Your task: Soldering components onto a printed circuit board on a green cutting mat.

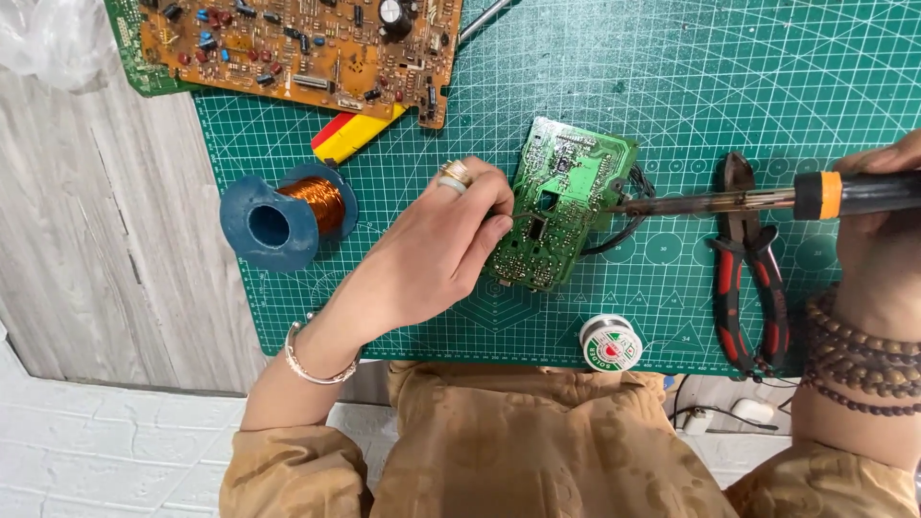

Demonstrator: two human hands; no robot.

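A small green circuit board (559, 197) lies tilted on the green cutting mat (672, 86). My left hand (436, 249), with a ring and a bracelet, grips the board's left edge. My right hand (878, 245), wearing bead bracelets, holds a soldering iron (748, 200) with an orange and black handle. Its dark metal shaft points left and its tip touches the board's right edge, near black wires.
A large orange circuit board (297, 43) sits at the top left. A blue spool of copper wire (283, 216) and a yellow-red tool (350, 134) lie left of the hand. A solder spool (611, 342) and red-black pliers (750, 269) rest near the mat's front edge.
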